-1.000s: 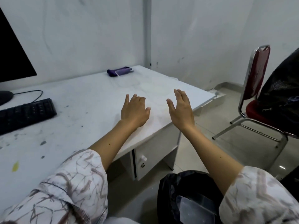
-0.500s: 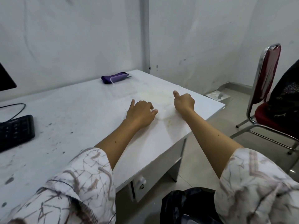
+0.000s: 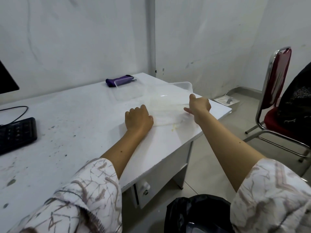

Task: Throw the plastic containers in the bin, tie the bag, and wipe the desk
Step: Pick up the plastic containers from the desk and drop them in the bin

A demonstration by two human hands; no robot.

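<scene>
A clear plastic container [image 3: 168, 101] lies near the right end of the white desk [image 3: 75, 132], its far rim tilted up. My left hand [image 3: 138, 118] is closed on its near left edge. My right hand [image 3: 199, 105] grips its right side, thumb on top. A second clear container [image 3: 127, 92] lies flat just behind it, next to a purple cloth [image 3: 117, 80] by the wall. The bin with a black bag [image 3: 193, 214] stands on the floor below my right arm, something clear inside it.
A black keyboard [image 3: 16, 133] and a monitor corner [image 3: 6, 79] sit at the desk's left. Dark specks and yellow crumbs [image 3: 175, 128] mark the desktop. A red chair [image 3: 276, 91] carrying a dark bag [image 3: 296, 105] stands to the right.
Both hands went from open above the desk to closed on the clear container. Its far rim has risen off the desk. The view shifted slightly left.
</scene>
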